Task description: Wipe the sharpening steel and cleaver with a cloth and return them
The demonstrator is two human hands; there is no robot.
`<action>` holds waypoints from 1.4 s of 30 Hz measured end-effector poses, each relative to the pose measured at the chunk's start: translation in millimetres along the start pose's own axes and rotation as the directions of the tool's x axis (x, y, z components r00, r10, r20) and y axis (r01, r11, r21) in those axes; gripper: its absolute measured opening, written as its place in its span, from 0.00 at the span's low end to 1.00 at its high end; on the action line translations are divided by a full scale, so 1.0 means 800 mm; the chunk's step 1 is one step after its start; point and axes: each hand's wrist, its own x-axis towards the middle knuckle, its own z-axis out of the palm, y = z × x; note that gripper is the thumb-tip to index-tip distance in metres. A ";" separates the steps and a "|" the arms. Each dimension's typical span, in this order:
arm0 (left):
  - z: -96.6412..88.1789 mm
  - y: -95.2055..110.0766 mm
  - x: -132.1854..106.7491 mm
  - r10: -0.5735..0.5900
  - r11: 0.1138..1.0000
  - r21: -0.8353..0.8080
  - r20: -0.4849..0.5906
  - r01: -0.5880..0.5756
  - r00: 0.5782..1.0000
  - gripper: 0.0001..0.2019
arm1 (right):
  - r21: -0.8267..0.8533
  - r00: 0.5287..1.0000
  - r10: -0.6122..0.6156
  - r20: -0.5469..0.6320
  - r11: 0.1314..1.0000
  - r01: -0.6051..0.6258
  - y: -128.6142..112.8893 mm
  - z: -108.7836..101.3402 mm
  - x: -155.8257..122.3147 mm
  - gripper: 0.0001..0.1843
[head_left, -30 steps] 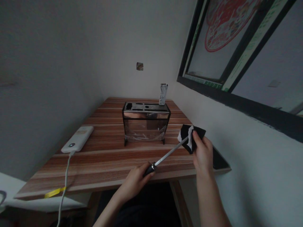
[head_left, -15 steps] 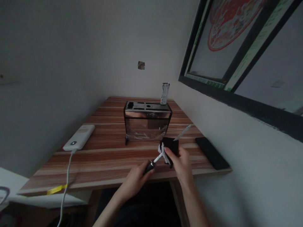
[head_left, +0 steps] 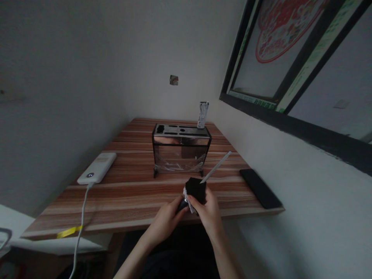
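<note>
My left hand point(head_left: 167, 217) is closed around the black handle point(head_left: 182, 205) of a tool with a long, thin silver shaft point(head_left: 216, 166). Whether it is a knife or a sharpening rod I cannot tell. A folded black cloth point(head_left: 196, 188) with a white underside wraps the shaft close to the handle, pinched in my right hand point(head_left: 209, 212). Beyond the cloth the shaft's far end points up and to the right. Behind my hands stands a knife holder point(head_left: 181, 140) with a slotted metal top and clear front. From its right end a silvery, wrapped-looking piece point(head_left: 202, 115) sticks up.
On the wooden table point(head_left: 130, 197), a white power bank point(head_left: 98, 169) lies at left, its white cable point(head_left: 82, 224) hanging over the front edge past yellow tape point(head_left: 69, 232). A black phone point(head_left: 260, 188) lies by the right wall, below a dark-framed window point(head_left: 279, 110).
My right hand has slid the cloth down the shaft toward the handle, leftward and nearer to me. More of the shaft's far end now shows. My left hand has hardly moved.
</note>
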 end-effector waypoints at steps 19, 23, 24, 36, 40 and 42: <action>0.000 0.006 -0.001 -0.005 1.000 0.023 0.003 0.005 1.000 0.14 | 0.034 0.995 -0.003 -0.103 0.999 0.007 0.013 0.002 -0.003 0.18; -0.001 0.008 -0.001 -0.005 1.000 0.022 0.018 0.005 1.000 0.09 | 0.050 0.991 -0.018 -0.129 0.998 0.025 0.013 -0.009 0.006 0.18; -0.001 0.008 0.000 -0.008 1.000 0.030 0.019 0.007 1.000 0.08 | 0.047 0.991 -0.023 -0.135 0.998 0.029 0.012 -0.012 0.009 0.18; -0.002 0.009 -0.002 -0.014 0.996 0.085 0.021 0.012 1.000 0.08 | 0.025 0.954 -0.129 -0.272 0.990 0.140 -0.023 -0.058 0.051 0.17; -0.002 0.010 -0.003 -0.010 0.997 0.082 0.022 0.008 1.000 0.08 | 0.021 0.930 -0.175 -0.322 0.981 0.191 -0.039 -0.072 0.064 0.17; -0.002 0.010 -0.003 -0.016 0.997 0.078 0.030 0.014 0.999 0.08 | 0.033 0.916 -0.201 -0.347 0.974 0.226 -0.048 -0.077 0.070 0.17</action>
